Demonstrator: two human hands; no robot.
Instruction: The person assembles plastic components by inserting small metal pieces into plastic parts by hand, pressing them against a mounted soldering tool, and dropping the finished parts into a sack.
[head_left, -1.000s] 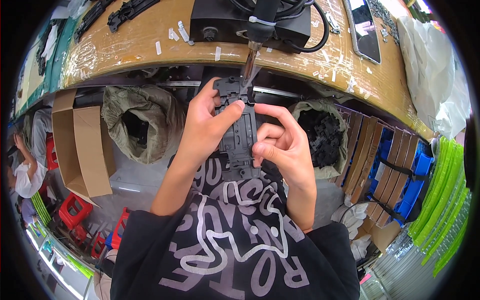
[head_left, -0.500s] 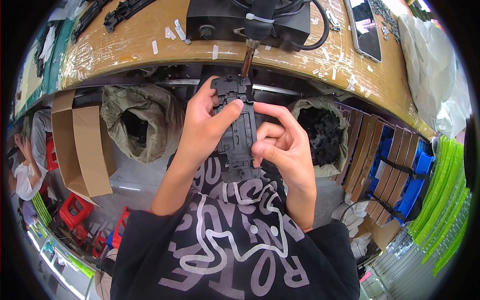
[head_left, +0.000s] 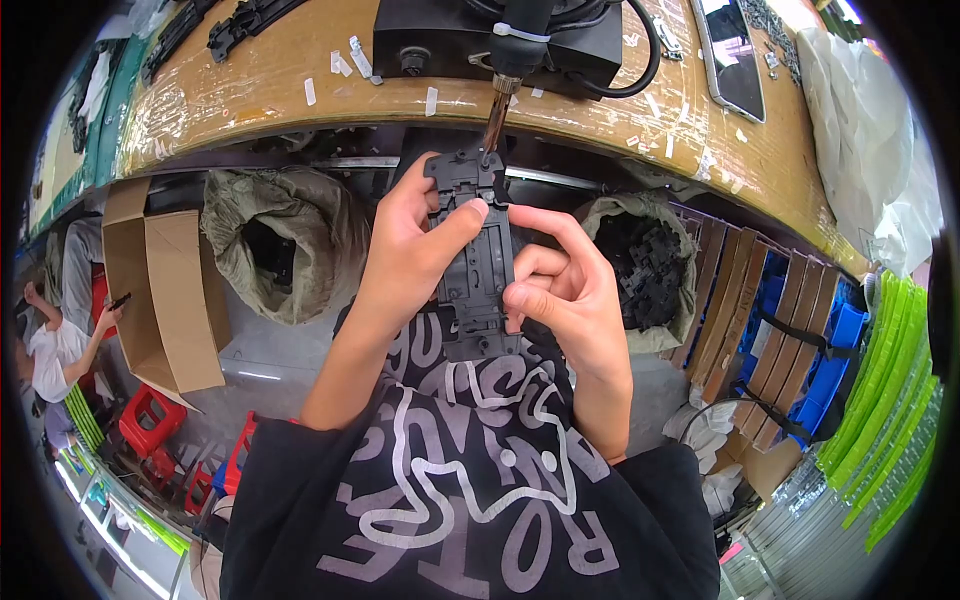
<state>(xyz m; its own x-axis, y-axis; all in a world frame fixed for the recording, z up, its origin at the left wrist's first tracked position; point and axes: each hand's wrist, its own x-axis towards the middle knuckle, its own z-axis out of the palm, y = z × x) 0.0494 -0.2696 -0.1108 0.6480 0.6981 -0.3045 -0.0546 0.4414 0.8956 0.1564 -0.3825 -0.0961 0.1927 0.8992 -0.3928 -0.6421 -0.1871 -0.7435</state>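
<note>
Gripping the upper left of the black plastic part (head_left: 476, 290) with a closed left hand (head_left: 408, 240), directly below the metal tip (head_left: 496, 115), perhaps touching; hard to tell. Pinching its right edge with a half-curled right hand (head_left: 568, 290). Could mark the part through tilting, or catch a thumb by sliding upward.

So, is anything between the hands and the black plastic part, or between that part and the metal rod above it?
Nothing visible: the left hand and right hand both touch the black plastic part; the metal rod points at its far end unobstructed. Rod contact can't be confirmed.
</note>
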